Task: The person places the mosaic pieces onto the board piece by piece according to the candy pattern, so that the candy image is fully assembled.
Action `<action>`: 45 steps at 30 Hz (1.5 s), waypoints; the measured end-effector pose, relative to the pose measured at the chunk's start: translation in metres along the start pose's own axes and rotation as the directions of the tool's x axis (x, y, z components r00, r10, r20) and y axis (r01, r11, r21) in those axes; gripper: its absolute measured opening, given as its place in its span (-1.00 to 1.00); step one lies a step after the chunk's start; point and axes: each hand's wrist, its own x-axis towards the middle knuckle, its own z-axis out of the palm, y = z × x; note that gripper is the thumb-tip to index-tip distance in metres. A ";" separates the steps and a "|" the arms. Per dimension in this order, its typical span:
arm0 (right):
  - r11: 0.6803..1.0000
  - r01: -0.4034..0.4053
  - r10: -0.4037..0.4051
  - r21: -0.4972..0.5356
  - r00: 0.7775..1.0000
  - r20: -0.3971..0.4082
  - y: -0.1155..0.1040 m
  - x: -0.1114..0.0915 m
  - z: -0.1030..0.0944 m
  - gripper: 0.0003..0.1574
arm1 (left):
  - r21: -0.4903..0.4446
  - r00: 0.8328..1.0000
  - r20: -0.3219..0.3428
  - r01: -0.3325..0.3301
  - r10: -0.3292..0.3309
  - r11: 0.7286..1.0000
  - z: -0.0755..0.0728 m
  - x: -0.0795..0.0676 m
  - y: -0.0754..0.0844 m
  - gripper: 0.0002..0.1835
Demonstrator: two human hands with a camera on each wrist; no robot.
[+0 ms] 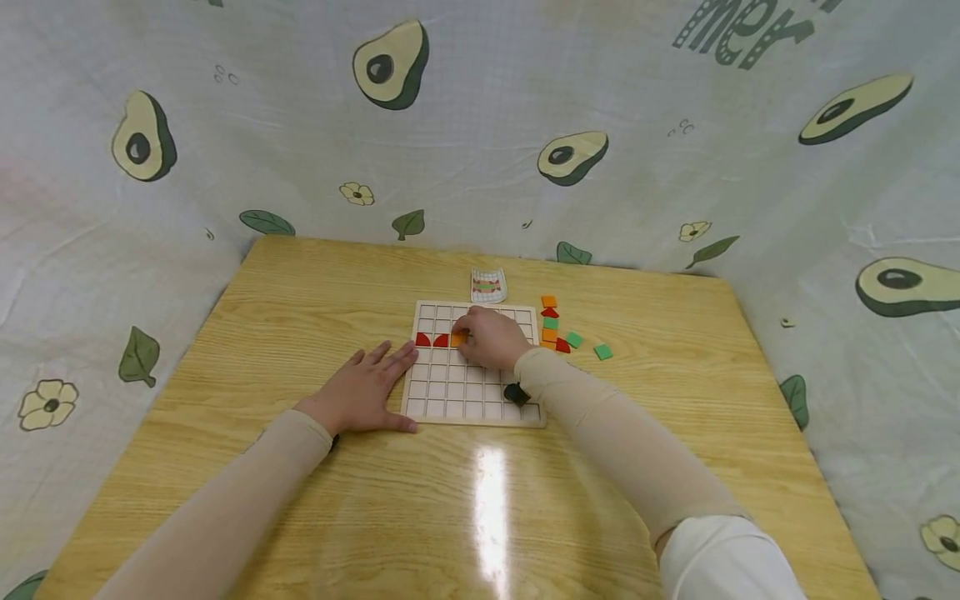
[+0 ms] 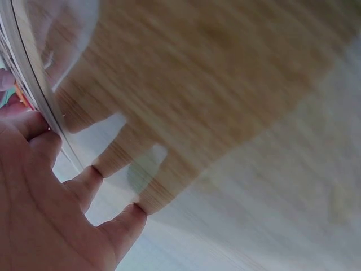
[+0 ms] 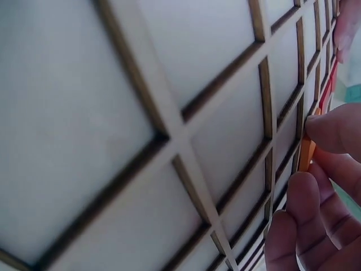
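A wooden grid board lies on the table between the hands. My left hand is spread flat beside it, fingertips and thumb at the left edge; in the left wrist view its fingers rest on the tabletop. Reaching over the board, my right hand pinches an orange square tile low over a cell in the third row. Two red quarter-round tiles sit in the cells to the left of it.
Several loose orange, red and green tiles lie along the board's right side, with a green square tile farthest out. A pattern card lies behind the board. Patterned cloth hangs behind the wooden table.
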 end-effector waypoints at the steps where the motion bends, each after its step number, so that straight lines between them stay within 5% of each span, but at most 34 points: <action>1: 1.000 -0.002 0.002 0.003 1.000 -0.002 0.000 0.000 0.000 -0.64 | 0.001 1.000 0.002 0.000 0.000 1.000 0.000 0.000 0.000 0.28; 15: 1.000 0.001 -0.001 -0.014 1.000 -0.002 -0.003 -0.004 -0.002 -0.63 | 0.008 1.000 -0.002 -0.004 0.004 1.000 0.001 0.000 -0.001 0.28; 21: 0.999 0.035 -0.035 -0.018 0.999 0.003 0.014 -0.012 -0.007 -0.61 | 0.008 1.000 -0.011 -0.007 0.007 1.000 0.002 0.000 0.000 0.28; 32: 0.996 -0.077 0.077 0.047 0.997 0.008 0.073 -0.077 -0.053 -0.58 | 0.004 1.000 -0.019 -0.010 0.010 1.000 0.004 0.000 -0.001 0.29; 39: 0.988 -0.138 0.139 0.067 0.990 0.001 0.115 -0.120 -0.057 -0.62 | 0.006 0.999 -0.029 -0.013 0.013 1.000 0.004 0.000 -0.001 0.29; 45: 0.990 -0.119 0.119 0.073 0.993 0.013 0.125 -0.137 -0.054 -0.62 | -0.001 0.999 -0.038 -0.020 0.020 1.000 -0.001 -0.002 0.002 0.27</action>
